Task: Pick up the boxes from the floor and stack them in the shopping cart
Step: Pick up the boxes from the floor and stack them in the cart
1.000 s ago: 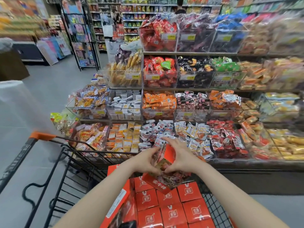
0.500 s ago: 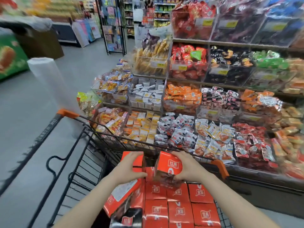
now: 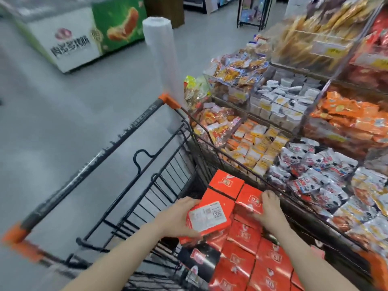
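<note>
Beside the snack shelves [image 3: 315, 127], the view has swung left since half a second ago, and a green-and-white freezer chest [image 3: 84, 36] printed with large Chinese characters, too blurred to read, now fills the upper left. A black wire shopping cart [image 3: 159, 185] with orange handle ends holds rows of red boxes [image 3: 247, 259] stacked flat. The left hand [image 3: 178, 219] grasps one red box with a white label [image 3: 210, 217], its label's fine print too small to read; earlier it held this box upright. The right hand [image 3: 268, 208] curls its fingers over another red box marked 红茶 [image 3: 251, 201], now lower and touching the stack.
</note>
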A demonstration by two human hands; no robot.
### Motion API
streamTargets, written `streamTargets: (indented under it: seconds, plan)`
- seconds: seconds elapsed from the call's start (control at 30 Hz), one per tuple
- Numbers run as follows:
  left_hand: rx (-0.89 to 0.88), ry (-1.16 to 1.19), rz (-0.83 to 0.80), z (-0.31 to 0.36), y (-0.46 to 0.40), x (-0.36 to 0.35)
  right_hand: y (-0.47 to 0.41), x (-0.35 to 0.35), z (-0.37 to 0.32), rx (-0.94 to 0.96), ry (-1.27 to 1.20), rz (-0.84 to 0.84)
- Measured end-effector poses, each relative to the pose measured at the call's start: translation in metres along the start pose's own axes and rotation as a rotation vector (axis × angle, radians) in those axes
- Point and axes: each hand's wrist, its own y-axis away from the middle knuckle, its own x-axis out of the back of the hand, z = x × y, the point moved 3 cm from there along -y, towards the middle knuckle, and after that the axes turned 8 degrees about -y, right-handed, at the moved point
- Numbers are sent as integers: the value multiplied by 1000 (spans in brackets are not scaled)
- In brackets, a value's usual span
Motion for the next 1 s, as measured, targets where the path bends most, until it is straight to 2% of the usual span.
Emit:
streamTargets:
  seconds: [0.13, 0.27, 0.37, 0.5, 0.57, 0.67, 0.8, 0.9, 1.0]
  plan:
    - [-37, -72, -68, 2, 5, -8, -1, -9, 11, -13, 46, -22]
    - [-106, -24, 35, 14, -3, 6, 14, 3, 7, 46, 39, -30]
    - [-157, -137, 34, 25, -17, 13, 25, 17, -8, 146, -91, -102]
    - [-270, -289, -8, 54, -42, 16, 51, 41, -41, 294, -149, -232]
    - [-331, -307, -18, 75, -50, 21, 62, 47, -53, 320, -104, -201]
    - [-426, -186, 33, 101, -52, 32, 78, 62, -53, 225, -70, -92]
    - [-459, 56, 192, 104, -56, 55, 108, 90, -26, 22, -340, 38]
    - [-430, 36, 100, 100, -64, 57, 134, 110, -17, -82, -496, 92]
    - [-438, 65, -4, 108, -69, 46, 152, 117, -18, -107, -621, 106]
